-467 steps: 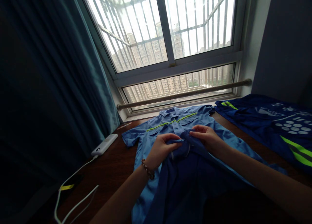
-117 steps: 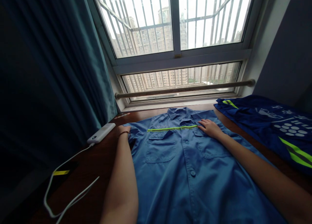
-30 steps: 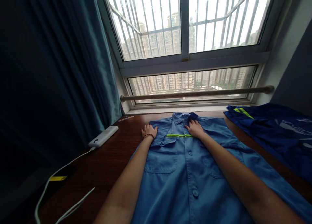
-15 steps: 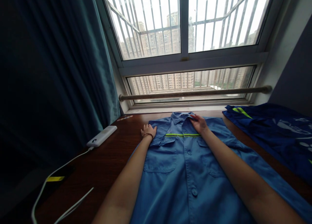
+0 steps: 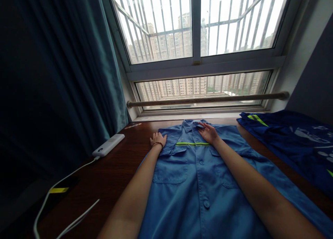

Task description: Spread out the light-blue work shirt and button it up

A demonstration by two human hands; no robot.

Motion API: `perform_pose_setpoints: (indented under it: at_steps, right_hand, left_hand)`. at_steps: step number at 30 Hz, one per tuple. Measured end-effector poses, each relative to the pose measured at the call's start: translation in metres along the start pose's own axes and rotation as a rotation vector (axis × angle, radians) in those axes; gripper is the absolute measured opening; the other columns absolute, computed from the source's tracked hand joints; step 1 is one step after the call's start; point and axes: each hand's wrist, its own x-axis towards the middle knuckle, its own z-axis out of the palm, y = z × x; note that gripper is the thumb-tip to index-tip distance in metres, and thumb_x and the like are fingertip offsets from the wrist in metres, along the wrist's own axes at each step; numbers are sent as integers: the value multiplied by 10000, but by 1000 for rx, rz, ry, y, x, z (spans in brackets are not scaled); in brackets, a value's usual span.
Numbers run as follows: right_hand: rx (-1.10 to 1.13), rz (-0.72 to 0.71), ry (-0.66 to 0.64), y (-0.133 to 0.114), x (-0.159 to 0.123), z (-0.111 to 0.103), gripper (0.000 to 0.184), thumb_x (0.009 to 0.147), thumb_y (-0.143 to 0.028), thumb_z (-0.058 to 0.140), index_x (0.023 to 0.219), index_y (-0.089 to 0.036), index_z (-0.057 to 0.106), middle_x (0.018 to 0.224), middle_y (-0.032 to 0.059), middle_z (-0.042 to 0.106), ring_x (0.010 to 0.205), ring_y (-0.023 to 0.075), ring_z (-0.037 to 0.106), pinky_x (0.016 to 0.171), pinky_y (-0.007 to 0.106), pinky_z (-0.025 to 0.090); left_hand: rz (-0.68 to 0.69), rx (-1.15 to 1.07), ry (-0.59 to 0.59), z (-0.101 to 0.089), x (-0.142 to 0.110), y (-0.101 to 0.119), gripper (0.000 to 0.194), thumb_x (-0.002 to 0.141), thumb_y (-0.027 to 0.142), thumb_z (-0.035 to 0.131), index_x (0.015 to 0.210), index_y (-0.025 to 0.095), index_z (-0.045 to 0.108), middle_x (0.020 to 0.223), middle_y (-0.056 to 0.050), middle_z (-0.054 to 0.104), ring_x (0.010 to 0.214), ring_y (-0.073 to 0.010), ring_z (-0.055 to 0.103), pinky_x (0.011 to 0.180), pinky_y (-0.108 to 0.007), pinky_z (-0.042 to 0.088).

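A light blue work shirt [image 5: 197, 183] with a yellow-green chest stripe lies buttoned and face up on the dark wooden table [image 5: 114, 176], collar toward the window. My left hand [image 5: 158, 139] rests at the shirt's left shoulder edge, fingers curled loosely on the fabric and table. My right hand [image 5: 208, 132] lies flat with fingers stretched out on the chest just below the collar [image 5: 191, 124], holding nothing.
A dark blue garment [image 5: 291, 142] with reflective stripes lies at the right. A white power bank [image 5: 108, 145] with a white cable [image 5: 59, 197] sits left, beside a teal curtain [image 5: 78, 76]. A barred window and rail run along the table's far edge.
My right hand slid from the collar's right side toward its middle and flattened on the chest. My left hand stayed at the shoulder. The shirt has not shifted.
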Motion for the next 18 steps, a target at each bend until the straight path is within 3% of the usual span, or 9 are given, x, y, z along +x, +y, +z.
perform_pose_setpoints:
  at_steps: [5, 7, 10, 13, 16, 18]
  right_hand:
    - [-386, 52, 201, 1, 4, 4, 254, 813, -240, 386, 964, -118, 549, 903, 118, 621, 835, 205, 607, 734, 333, 493]
    - [-500, 37, 264, -3, 2, 1, 269, 797, -256, 426, 962, -96, 567, 933, 155, 606, 913, 260, 574, 792, 381, 453]
    - [-682, -55, 323, -9, -3, -1, 338, 805, -306, 434, 1050, -108, 555, 1151, 179, 497, 1140, 308, 395, 952, 427, 290]
    - [-1105, -199, 92, -6, -8, 2, 450, 820, -400, 411, 1224, -202, 436, 1322, 111, 342, 1235, 285, 243, 1002, 421, 190]
    - [-1447, -151, -223, 5, -10, 9, 508, 833, -525, 297, 1297, -317, 306, 1390, 44, 230, 1255, 298, 182, 977, 490, 176]
    - [-1514, -120, -239, 11, -11, 14, 527, 836, -559, 226, 1314, -337, 254, 1399, 34, 207, 1255, 307, 171, 958, 522, 172]
  left_hand:
    - [5, -4, 8, 0, 0, 0, 539, 784, 502, 302, 1156, 145, 459, 1317, -115, 369, 1240, -262, 253, 978, -454, 243]
    - [8, -4, 11, 0, 0, -1, 537, 786, 499, 304, 1154, 140, 462, 1312, -117, 375, 1235, -264, 259, 975, -456, 246]
    - [10, -7, 12, 0, 0, 0, 537, 788, 497, 304, 1153, 136, 464, 1311, -121, 376, 1236, -266, 258, 972, -460, 248]
    - [11, -9, 11, 0, 0, -1, 536, 788, 494, 303, 1155, 138, 461, 1314, -124, 370, 1239, -266, 251, 971, -464, 246]
    - [15, -11, 11, 0, 0, -1, 536, 786, 496, 301, 1146, 138, 470, 1316, -125, 367, 1242, -268, 245, 972, -465, 243]
    - [17, -12, 11, 0, 0, 0, 538, 784, 498, 300, 1144, 136, 472, 1317, -125, 366, 1243, -271, 243, 972, -465, 243]
